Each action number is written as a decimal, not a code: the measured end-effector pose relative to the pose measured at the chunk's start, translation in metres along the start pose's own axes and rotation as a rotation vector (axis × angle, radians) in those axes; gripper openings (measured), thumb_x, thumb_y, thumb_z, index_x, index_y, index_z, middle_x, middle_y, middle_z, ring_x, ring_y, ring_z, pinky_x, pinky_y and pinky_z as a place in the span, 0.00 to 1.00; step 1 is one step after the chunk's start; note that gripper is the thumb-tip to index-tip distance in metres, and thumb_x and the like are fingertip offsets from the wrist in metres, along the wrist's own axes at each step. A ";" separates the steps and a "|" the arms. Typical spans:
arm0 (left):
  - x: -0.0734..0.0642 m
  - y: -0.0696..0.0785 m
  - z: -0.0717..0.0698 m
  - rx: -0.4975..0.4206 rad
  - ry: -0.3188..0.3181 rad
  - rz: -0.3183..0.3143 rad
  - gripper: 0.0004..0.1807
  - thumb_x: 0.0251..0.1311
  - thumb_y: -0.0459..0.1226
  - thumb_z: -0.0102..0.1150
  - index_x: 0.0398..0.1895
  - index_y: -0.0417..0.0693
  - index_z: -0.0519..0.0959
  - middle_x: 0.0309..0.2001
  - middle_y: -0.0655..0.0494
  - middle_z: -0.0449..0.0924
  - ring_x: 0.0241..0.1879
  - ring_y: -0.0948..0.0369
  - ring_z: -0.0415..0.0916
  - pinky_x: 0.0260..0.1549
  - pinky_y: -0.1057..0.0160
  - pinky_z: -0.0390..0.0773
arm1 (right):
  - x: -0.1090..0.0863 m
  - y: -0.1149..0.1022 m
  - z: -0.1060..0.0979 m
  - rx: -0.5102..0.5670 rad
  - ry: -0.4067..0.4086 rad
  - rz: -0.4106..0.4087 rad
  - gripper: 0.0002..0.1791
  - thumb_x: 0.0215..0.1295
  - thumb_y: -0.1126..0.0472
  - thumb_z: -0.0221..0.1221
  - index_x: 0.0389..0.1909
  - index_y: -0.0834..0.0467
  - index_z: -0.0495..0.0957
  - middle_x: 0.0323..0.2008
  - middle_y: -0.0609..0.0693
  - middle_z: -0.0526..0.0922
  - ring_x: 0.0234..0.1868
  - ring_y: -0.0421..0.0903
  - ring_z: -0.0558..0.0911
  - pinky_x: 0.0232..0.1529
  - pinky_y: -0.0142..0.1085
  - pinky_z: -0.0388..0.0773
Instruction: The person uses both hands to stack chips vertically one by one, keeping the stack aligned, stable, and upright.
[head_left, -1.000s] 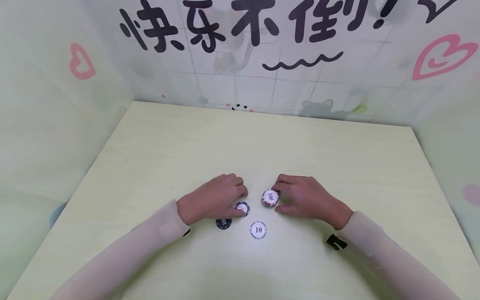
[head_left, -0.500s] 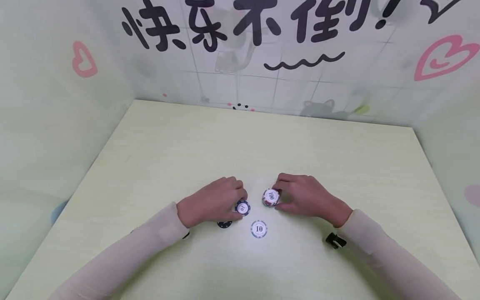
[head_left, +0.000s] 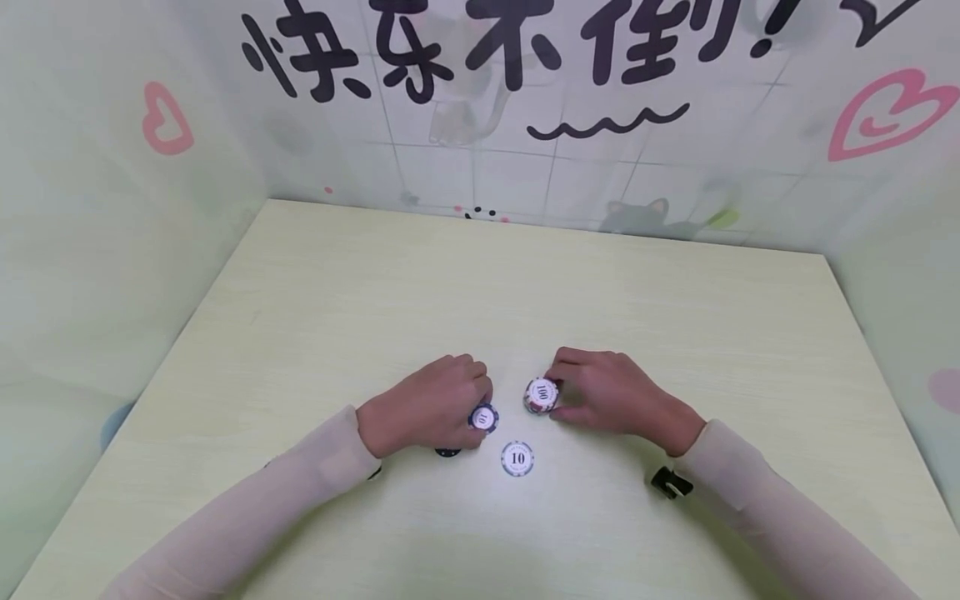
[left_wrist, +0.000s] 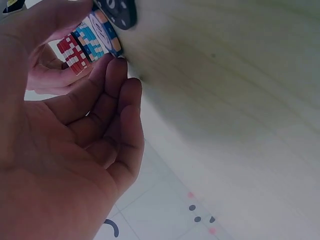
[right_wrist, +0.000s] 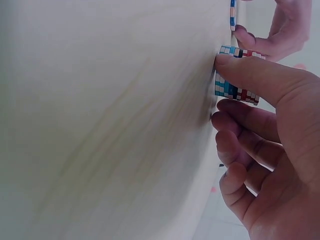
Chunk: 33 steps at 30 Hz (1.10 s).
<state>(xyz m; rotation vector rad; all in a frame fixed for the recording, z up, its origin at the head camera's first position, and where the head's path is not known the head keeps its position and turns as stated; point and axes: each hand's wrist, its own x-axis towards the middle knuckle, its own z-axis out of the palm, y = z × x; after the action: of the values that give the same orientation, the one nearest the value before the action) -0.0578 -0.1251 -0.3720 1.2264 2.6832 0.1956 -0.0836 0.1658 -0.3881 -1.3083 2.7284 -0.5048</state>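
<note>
My left hand (head_left: 429,404) pinches a blue-edged poker chip (head_left: 483,418) marked 10, thumb at its near edge and forefinger at the far one. Partly hidden under that hand lies a black poker chip (head_left: 447,452); more of the black chip (left_wrist: 119,12) shows in the left wrist view. My right hand (head_left: 611,392) holds a stack of poker chips (head_left: 542,395) with a 100 on top. Seen from the right wrist, the stack (right_wrist: 231,89) has light blue, dark blue and red edges, with thumb and fingers on opposite sides.
A pale poker chip (head_left: 517,458) marked 10 lies flat on the table (head_left: 525,292), nearer the person and between the hands. Printed sheets (head_left: 517,167) stand upright along the table's back and both sides.
My left thumb has shifted from the blue-edged chip's face to its near edge, so the 10 now shows. The left hand covers more of the black chip. My right hand has hardly moved.
</note>
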 end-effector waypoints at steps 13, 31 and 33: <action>0.000 -0.001 0.003 0.019 0.079 0.028 0.17 0.57 0.48 0.68 0.38 0.43 0.83 0.30 0.60 0.73 0.32 0.60 0.67 0.33 0.63 0.70 | -0.001 -0.001 0.001 -0.014 0.016 -0.020 0.20 0.60 0.55 0.80 0.51 0.56 0.90 0.46 0.45 0.84 0.35 0.39 0.80 0.35 0.33 0.81; 0.004 -0.006 0.004 0.004 0.212 0.084 0.17 0.55 0.47 0.67 0.39 0.43 0.82 0.34 0.57 0.77 0.34 0.58 0.70 0.38 0.60 0.74 | -0.001 0.000 0.002 0.001 0.018 -0.029 0.19 0.61 0.56 0.80 0.51 0.56 0.90 0.46 0.44 0.84 0.34 0.38 0.79 0.34 0.33 0.80; 0.004 -0.006 0.003 0.006 0.228 0.093 0.17 0.55 0.46 0.67 0.38 0.43 0.82 0.34 0.57 0.78 0.34 0.58 0.70 0.39 0.59 0.74 | -0.001 0.000 0.002 0.002 0.020 -0.031 0.19 0.61 0.56 0.80 0.51 0.56 0.90 0.46 0.44 0.84 0.34 0.38 0.79 0.34 0.33 0.80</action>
<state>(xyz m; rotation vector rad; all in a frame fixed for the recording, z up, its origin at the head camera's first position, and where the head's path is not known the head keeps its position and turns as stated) -0.0643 -0.1259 -0.3767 1.4114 2.8183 0.3610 -0.0829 0.1662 -0.3901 -1.3544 2.7274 -0.5259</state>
